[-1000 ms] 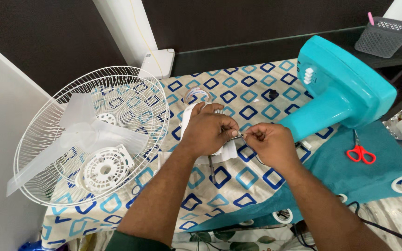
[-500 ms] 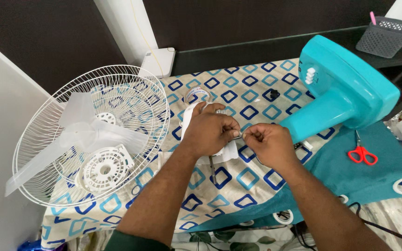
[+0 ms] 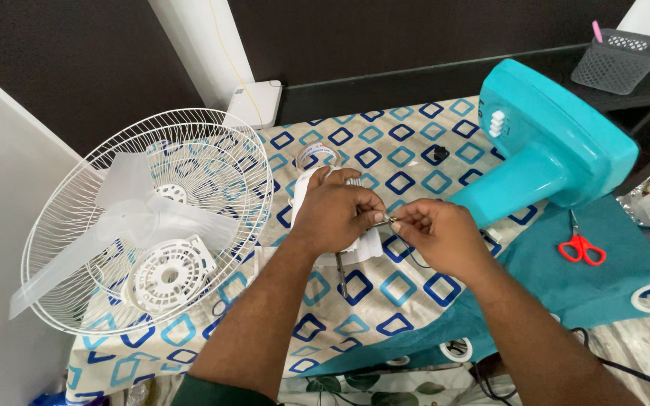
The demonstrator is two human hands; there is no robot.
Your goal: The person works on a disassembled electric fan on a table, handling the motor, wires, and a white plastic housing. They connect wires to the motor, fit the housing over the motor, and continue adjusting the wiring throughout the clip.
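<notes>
**Both hands pinch a thin wire over a white fan part**

Pinched fingertips meet at the middle of the table: the left hand (image 3: 336, 210) and the right hand (image 3: 434, 233) each close thumb and forefinger on a thin wire end (image 3: 390, 221), their tips almost touching. What exactly is at the wire's tip is too small to tell. Under the left palm lies a white fan part (image 3: 366, 245), mostly hidden by that hand, with a dark wire running down from it across the cloth.

Everything rests on a patterned cloth (image 3: 385, 301) of blue and teal squares on beige. Just left of the hands sits a white wire fan guard (image 3: 99, 195), lying flat, with translucent fan blades (image 3: 152, 218) and a round white plastic hub plate (image 3: 167, 274) inside it. To the right, on a plain teal cloth (image 3: 588, 289), are red-handled scissors (image 3: 581, 246).

Farther off, a roll of tape (image 3: 316, 154) lies beyond the left hand, and a teal fan base (image 3: 551, 150) stands behind the right. At the far corner sits a grey mesh basket (image 3: 618, 60).
</notes>
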